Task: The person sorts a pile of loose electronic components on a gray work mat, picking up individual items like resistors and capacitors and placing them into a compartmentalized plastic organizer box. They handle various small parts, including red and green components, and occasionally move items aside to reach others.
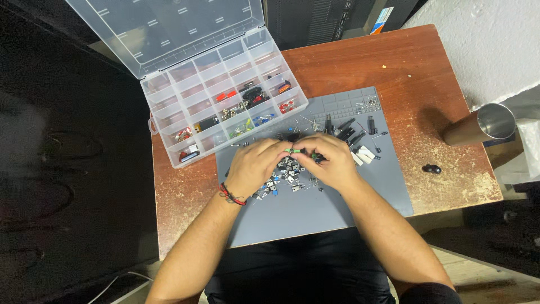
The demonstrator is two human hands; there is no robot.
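Note:
My left hand [259,166] and my right hand [331,160] meet over a grey work mat [337,208]. Together their fingertips pinch a small green electronic part [291,150]. Under and between the hands lies a heap of small black, silver and blue components [287,177]. A red and black cord bracelet [232,195] sits on my left wrist. Several black cylindrical parts [349,132] lie just beyond my right hand.
An open clear plastic compartment box [225,101] with sorted small parts stands at the back left of the worn wooden table [416,84]. A steel cup [481,128] stands at the right edge. A small dark object [432,168] lies beside the mat.

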